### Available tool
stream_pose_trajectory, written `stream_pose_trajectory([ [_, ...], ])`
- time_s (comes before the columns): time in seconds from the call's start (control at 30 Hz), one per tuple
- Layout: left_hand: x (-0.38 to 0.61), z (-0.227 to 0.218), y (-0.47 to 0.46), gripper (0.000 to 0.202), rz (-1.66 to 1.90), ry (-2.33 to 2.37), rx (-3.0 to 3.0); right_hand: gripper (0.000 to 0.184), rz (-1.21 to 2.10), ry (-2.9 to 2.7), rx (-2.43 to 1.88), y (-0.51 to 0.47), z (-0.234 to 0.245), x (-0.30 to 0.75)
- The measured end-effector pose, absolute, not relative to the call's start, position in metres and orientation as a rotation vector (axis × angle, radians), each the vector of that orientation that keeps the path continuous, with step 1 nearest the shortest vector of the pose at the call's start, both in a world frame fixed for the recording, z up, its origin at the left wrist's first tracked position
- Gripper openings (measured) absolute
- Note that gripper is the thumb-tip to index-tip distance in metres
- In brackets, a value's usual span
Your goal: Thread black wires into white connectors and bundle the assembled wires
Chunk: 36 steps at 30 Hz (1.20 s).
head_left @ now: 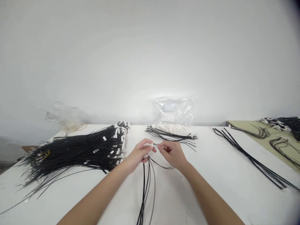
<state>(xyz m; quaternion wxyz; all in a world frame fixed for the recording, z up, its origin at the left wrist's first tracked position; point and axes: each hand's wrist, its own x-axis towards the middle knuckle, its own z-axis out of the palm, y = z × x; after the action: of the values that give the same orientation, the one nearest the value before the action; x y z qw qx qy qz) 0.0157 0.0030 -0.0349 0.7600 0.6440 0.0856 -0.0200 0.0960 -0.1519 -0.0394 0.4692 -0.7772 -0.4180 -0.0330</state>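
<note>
The left hand [138,154] pinches a small white plug [152,144]. At the plug's three o'clock, the right hand [172,152] pinches a thin black wire [156,144]. More wires [143,178] hang toward six o'clock; a big wire pile [79,148] lies at nine.

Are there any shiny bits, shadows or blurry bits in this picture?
Head view: bright glints on the clear bag; head view: a faint shadow on the white table between the forearms; head view: dark upper right corner; head view: the small white connector lacks sharp detail.
</note>
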Motion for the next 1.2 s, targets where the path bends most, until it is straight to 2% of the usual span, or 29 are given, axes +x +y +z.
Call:
stream_pose_trajectory([
  [1.2,0.0170,-0.0383,0.0030,0.030,-0.040,0.233,1.407,0.020,-0.139,-1.076,-1.977,-0.1477,-0.0463,0.0950],
])
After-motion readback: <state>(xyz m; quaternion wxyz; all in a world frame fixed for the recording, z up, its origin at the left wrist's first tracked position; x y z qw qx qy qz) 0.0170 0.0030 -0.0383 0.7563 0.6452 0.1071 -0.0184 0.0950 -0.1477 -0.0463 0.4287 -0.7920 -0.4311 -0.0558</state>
